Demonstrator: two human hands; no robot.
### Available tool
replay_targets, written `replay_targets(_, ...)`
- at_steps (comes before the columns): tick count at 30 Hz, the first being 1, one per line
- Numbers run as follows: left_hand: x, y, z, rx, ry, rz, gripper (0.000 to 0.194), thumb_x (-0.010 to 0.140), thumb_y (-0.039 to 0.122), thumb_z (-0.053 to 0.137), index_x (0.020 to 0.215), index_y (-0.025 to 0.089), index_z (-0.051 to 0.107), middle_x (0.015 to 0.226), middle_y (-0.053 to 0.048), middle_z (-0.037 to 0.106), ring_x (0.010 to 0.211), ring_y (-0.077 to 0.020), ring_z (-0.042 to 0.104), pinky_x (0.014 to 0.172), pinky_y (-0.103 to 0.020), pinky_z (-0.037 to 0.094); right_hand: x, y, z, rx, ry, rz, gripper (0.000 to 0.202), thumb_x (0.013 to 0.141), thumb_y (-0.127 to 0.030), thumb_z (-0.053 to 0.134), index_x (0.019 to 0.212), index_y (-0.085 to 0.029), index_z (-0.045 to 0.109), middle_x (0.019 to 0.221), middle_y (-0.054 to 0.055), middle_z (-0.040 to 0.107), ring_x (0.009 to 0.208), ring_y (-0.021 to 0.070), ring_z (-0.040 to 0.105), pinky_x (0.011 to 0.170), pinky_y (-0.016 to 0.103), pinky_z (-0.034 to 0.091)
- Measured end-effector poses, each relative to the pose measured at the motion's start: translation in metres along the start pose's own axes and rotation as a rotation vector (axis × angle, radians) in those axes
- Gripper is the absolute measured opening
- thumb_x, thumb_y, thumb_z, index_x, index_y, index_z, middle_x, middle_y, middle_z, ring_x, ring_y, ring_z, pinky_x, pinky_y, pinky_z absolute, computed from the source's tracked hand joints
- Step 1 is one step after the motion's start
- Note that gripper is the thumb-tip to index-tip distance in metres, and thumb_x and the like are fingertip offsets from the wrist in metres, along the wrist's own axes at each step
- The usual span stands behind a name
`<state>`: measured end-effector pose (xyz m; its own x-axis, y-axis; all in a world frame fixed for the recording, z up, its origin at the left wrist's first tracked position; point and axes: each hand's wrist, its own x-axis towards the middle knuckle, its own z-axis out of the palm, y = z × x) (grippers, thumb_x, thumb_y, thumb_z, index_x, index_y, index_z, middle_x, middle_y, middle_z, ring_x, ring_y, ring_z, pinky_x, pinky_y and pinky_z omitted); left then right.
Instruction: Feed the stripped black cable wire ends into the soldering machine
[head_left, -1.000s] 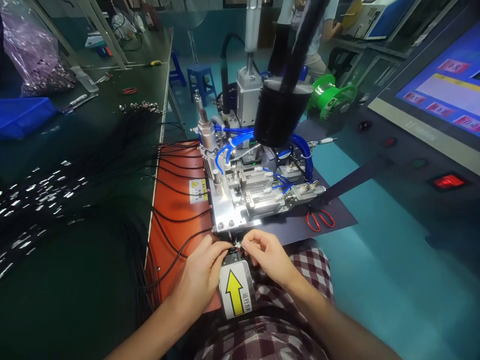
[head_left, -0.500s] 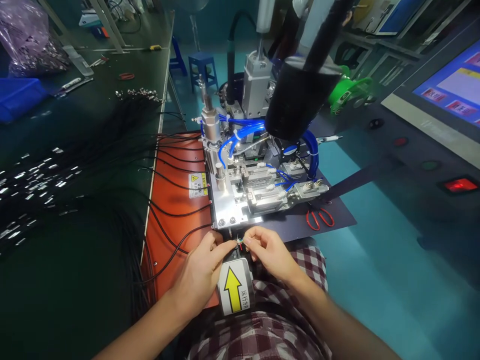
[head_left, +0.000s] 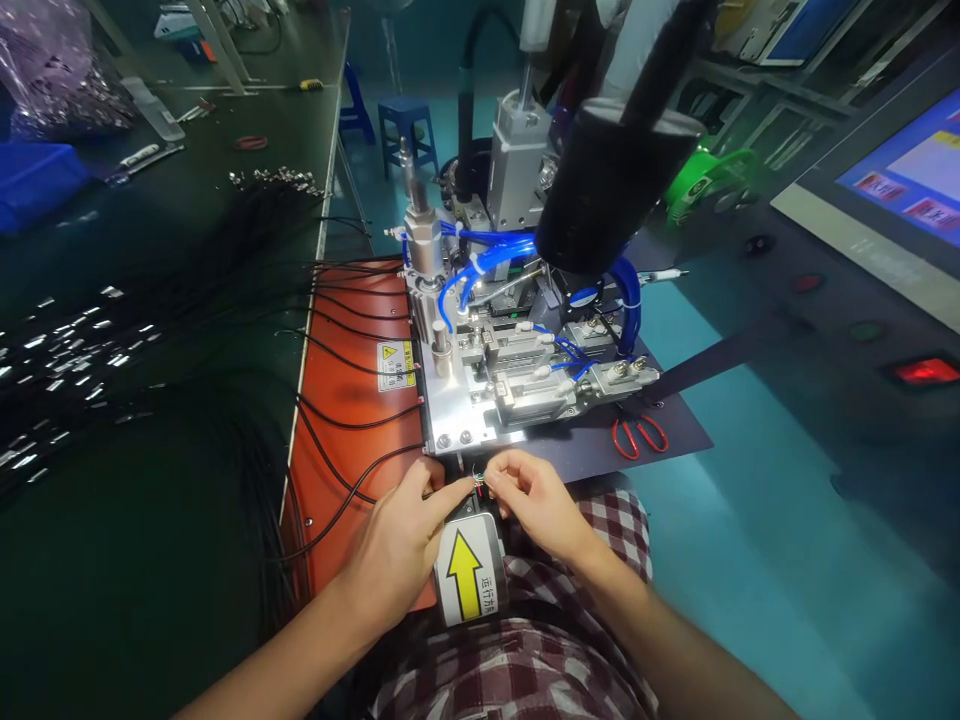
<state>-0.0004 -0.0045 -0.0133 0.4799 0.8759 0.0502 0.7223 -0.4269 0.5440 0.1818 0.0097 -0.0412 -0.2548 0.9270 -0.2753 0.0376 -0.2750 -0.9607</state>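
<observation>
Thin coloured wire ends (head_left: 479, 483) show between my two hands, just below the front edge of the metal machine (head_left: 454, 410). My left hand (head_left: 409, 525) has its fingers bent around the left side of the wires, with the thumb tip against them. From the right, my right hand (head_left: 536, 495) pinches the wire ends between thumb and forefinger. A white plate with a yellow arrow (head_left: 465, 572) is right below the hands. Black cables (head_left: 360, 427) run over the orange board (head_left: 337, 375) to the machine's left edge.
Red-handled scissors (head_left: 639, 438) lie right of the machine. A black cylinder (head_left: 611, 190) hangs above it. On the left, a dark table (head_left: 112, 520) holds cable bundles, a blue bin (head_left: 41, 185) and a plastic bag of parts (head_left: 64, 70). A screen (head_left: 915, 180) stands at right.
The view has shifted slightly. Both hands stay at nearly the same place by the wires, with only slight finger movement.
</observation>
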Motion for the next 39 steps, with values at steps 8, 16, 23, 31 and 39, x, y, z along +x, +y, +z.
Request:
replay_targets(8, -0.0002, -0.0003, 0.0013, 0.026, 0.025, 0.004, 0.036, 0.086, 0.011, 0.042, 0.115, 0.021, 0.061, 0.089, -0.006, 0.049, 0.068, -0.0141, 0.052, 0.059, -0.024, 0.047, -0.0020, 0.0028, 0.0018, -0.066, 0.049, -0.048, 0.020, 0.085, -0.034, 0.053, 0.074, -0.018, 0.051, 0.063, -0.003, 0.048, 0.052, 0.0104, 0.045, 0.051, 0.023, 0.037)
replay_targets(16, 0.0011, 0.0008, 0.0003, 0.004, 0.017, -0.009, 0.038, 0.085, 0.009, 0.041, 0.114, 0.022, 0.061, 0.087, -0.005, 0.048, 0.067, -0.0132, 0.051, 0.059, -0.024, 0.046, -0.0033, 0.0028, 0.0018, -0.112, 0.067, -0.097, 0.018, 0.086, -0.030, 0.051, 0.073, -0.018, 0.051, 0.063, -0.003, 0.048, 0.054, 0.0109, 0.046, 0.054, 0.024, 0.038)
replay_targets(23, 0.0004, 0.0010, 0.0002, 0.008, 0.023, 0.000, 0.037, 0.086, 0.011, 0.041, 0.114, 0.024, 0.060, 0.088, -0.004, 0.048, 0.067, -0.0124, 0.051, 0.060, -0.023, 0.046, -0.0032, 0.0049, 0.0011, -0.122, 0.071, -0.098, 0.018, 0.086, -0.031, 0.051, 0.074, -0.018, 0.051, 0.063, -0.003, 0.048, 0.053, 0.0112, 0.046, 0.054, 0.024, 0.038)
replay_targets(31, 0.0014, 0.0008, 0.0009, 0.002, 0.021, 0.004, 0.036, 0.087, 0.012, 0.040, 0.115, 0.022, 0.060, 0.087, -0.005, 0.047, 0.067, -0.0132, 0.050, 0.059, -0.024, 0.046, -0.0038, 0.0061, 0.0015, -0.101, 0.068, -0.104, 0.017, 0.086, -0.030, 0.051, 0.074, -0.019, 0.050, 0.065, -0.002, 0.049, 0.055, 0.0113, 0.047, 0.054, 0.024, 0.039)
replay_targets(39, 0.0014, 0.0025, 0.0008, -0.005, 0.010, -0.009, 0.035, 0.087, 0.011, 0.041, 0.115, 0.019, 0.061, 0.088, -0.006, 0.048, 0.068, -0.0146, 0.051, 0.060, -0.026, 0.046, -0.0042, 0.0056, 0.0027, -0.125, 0.076, -0.128, 0.015, 0.087, -0.026, 0.049, 0.074, -0.018, 0.049, 0.065, -0.003, 0.047, 0.055, 0.0111, 0.046, 0.055, 0.024, 0.038)
